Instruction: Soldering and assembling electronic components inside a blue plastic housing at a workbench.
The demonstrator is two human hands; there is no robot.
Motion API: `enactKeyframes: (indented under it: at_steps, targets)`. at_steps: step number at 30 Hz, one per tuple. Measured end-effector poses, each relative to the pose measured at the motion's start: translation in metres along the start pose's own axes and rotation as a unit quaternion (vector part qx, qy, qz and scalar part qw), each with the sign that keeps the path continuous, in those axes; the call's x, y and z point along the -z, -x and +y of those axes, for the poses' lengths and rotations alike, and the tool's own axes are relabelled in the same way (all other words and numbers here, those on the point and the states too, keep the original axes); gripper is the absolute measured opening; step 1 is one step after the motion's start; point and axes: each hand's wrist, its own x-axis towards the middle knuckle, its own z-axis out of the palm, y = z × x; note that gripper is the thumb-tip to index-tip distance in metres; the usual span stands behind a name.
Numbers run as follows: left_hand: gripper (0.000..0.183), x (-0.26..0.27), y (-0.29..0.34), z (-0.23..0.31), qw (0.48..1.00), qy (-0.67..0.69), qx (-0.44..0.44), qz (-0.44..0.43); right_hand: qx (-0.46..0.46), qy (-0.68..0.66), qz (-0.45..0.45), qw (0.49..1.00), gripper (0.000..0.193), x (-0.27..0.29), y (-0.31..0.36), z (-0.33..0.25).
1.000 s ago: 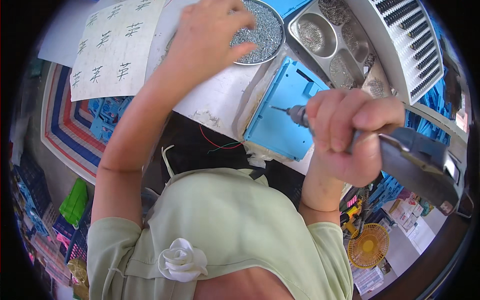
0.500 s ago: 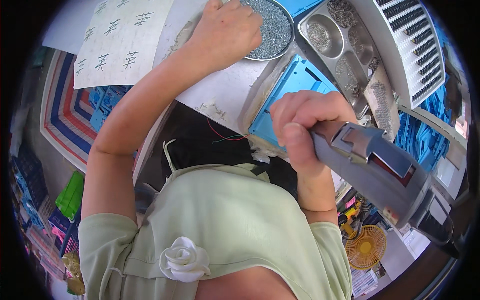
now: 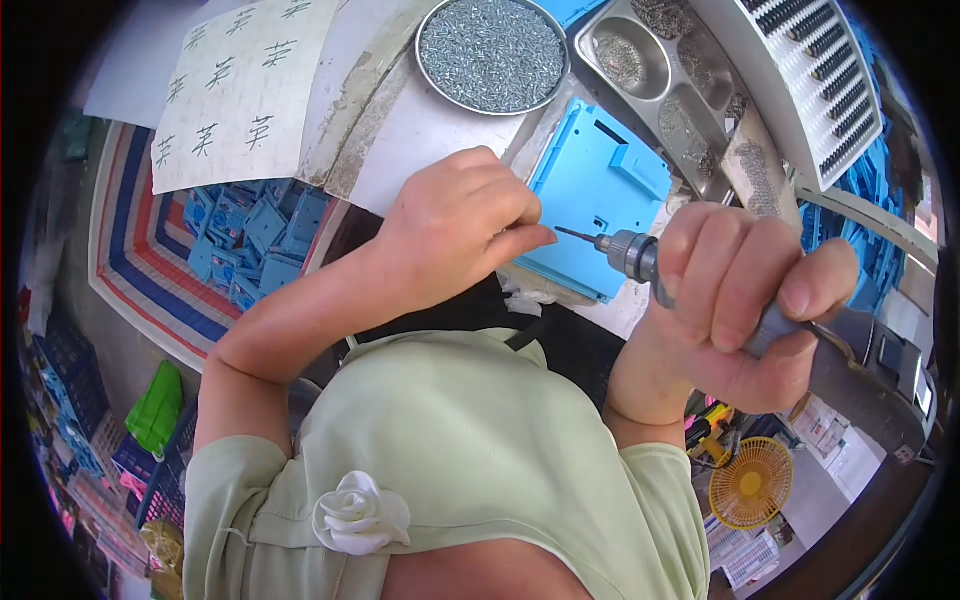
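My right hand (image 3: 740, 300) is wrapped around a grey electric screwdriver (image 3: 868, 375). The tool lies sideways, its thin bit pointing left. Close to the bit's tip, my left hand (image 3: 455, 220) is closed in a pinch; whatever sits between thumb and fingers is hidden or too small to name. Behind the bit lies a flat light-blue plastic panel (image 3: 575, 205) with a raised rectangular part and small slots. A round metal dish (image 3: 420, 62) full of small silvery screws stands beyond my left hand.
A metal tray (image 3: 655, 100) with compartments of small metal parts stands at the far right, beside a white rack (image 3: 850, 150) holding rows of dark pieces. Blue panels fill a striped bin (image 3: 165, 270) at left. A handwritten paper sheet (image 3: 240, 100) covers the far left table.
My left hand has left the screw dish and come nearer, beside the bit. The screwdriver has turned in my right hand, so its bit now shows pointing left.
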Motion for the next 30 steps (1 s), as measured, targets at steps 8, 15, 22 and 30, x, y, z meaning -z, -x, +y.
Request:
enactKeyframes:
  at_steps: [8,15,22,30]
  targets:
    - [0.043,-0.009,-0.001,-0.002,0.998,-0.003,-0.063,-0.023,-0.021,-0.013,-0.032,0.999,0.021,-0.002,0.005,0.002]
    - [0.049,-0.007,-0.002,-0.008,0.997,0.037,-0.056,-0.031,-0.014,-0.007,-0.04,0.999,0.021,0.002,-0.001,0.002]
    - [0.051,-0.004,-0.001,-0.007,0.997,0.051,-0.045,-0.03,-0.044,0.004,-0.019,0.999,0.021,-0.009,-0.006,0.008]
    - [0.054,-0.005,0.0,-0.004,0.996,0.046,-0.068,-0.02,-0.035,-0.013,0.005,0.999,0.021,-0.008,0.008,0.012]
